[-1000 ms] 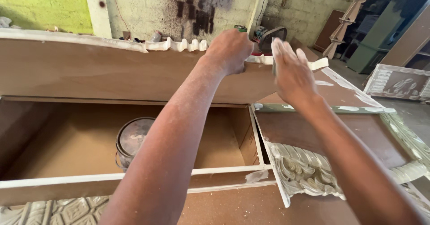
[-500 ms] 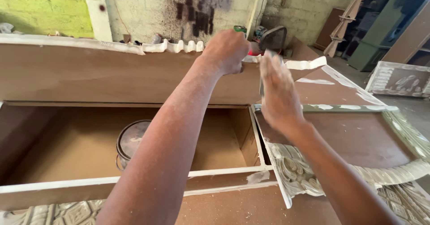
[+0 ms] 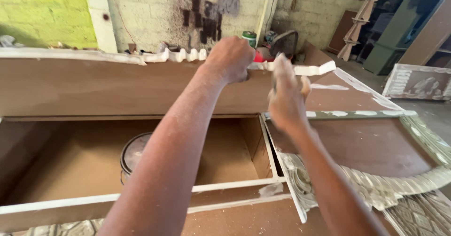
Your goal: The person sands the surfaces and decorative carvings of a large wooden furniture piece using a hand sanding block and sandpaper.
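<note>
Along the top edge of the brown wooden panel [image 3: 117, 92], we found a white scalloped moulding [image 3: 188, 55] running from the left toward a plain, blunt end at the right. The left hand [image 3: 230, 60] was closed in a fist over this moulding near mid-length, and the forearm hid the stretch below it. The right hand [image 3: 286, 97] sat just beside the moulding's right section, fingers curled around a thin, pale object; we could not tell what it was, nor whether it touched the moulding. Both hands carried white dust.

Below the panel, an open wooden compartment [image 3: 225, 161] held a round lidded tin [image 3: 134, 154], partly covered by the left arm. To the right lay a framed panel [image 3: 366, 144] with pale carved ornament [image 3: 404, 184] along its near border, cut off at the lower edge. Behind the hands, a green can [image 3: 249, 37] and red items stood against the brick wall [image 3: 159, 10], mostly blocked from view. A second carved white piece [image 3: 418, 83] leaned at far right.
</note>
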